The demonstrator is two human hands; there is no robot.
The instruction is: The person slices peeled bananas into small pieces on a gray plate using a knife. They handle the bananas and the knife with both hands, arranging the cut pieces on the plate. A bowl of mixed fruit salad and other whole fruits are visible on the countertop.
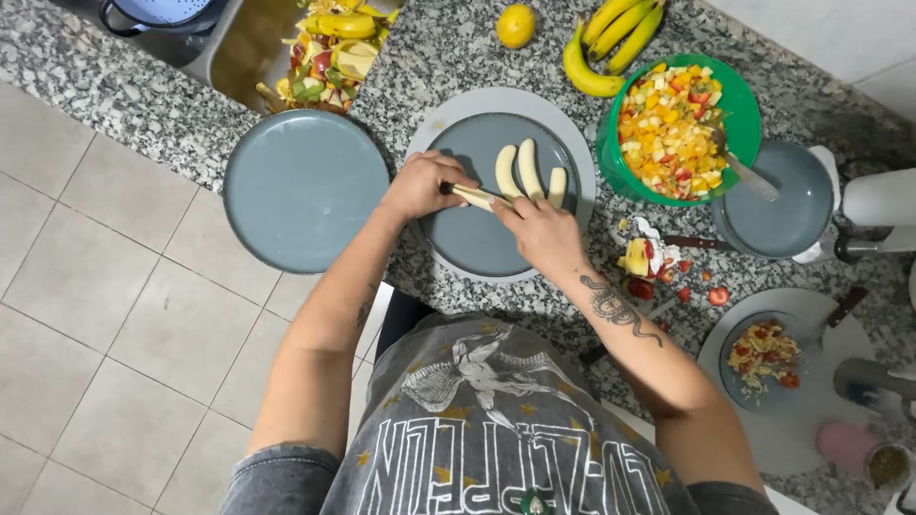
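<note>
Banana [474, 196], a peeled pale length of it, was pinned on the grey plate [477, 243] between both hands, right next to three more peeled pieces [527, 172] lined up near the plate's far edge. The left hand [422, 183] was closed round one end, with a dark bit poking out by its fingers that could've been a knife handle, though honestly it couldn't be told for sure. The right hand [540, 231] was pressed down on the other end, fingertips curled over it. Risk-wise: if a blade was being worked there, those right fingertips were sat awfully close, and slippery banana could easily have been squashed or shot sideways off the plate. A second, empty grey plate [303, 186] was hung partly over the counter edge, so a bump from the left elbow could've tipped it to the floor. Further out, a green bowl [735, 105] of fruit salad, unpeeled bananas [611, 38] and a lemon [516, 25] were seen. Whatever stood at far right was cut off by the frame.
</note>
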